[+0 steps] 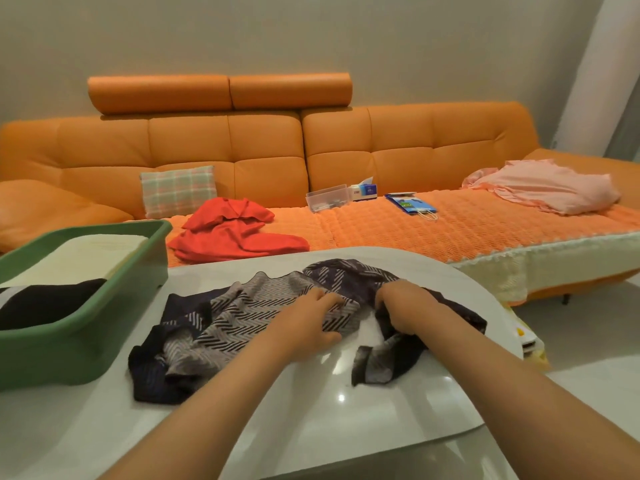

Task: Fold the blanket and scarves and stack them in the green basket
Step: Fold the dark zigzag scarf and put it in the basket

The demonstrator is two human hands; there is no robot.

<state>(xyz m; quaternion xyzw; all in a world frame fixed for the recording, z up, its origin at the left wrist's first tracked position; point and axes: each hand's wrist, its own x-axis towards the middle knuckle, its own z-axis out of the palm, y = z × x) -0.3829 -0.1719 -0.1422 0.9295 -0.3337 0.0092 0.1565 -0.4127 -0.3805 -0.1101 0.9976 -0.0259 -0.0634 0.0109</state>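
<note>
Left grip, right grip, both bare, forearms bare to the frame edge

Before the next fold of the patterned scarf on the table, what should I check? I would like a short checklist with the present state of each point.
1. Left hand and right hand both hold the patterned scarf: ok.
2. Scarf spread flat: not ok, crumpled.
3. Bare white table in front of it: ok.
4. Green basket beside it, room above the folded cream blanket and black cloth: ok.
5. Red scarf folded: not ok, loose on the sofa.
</note>
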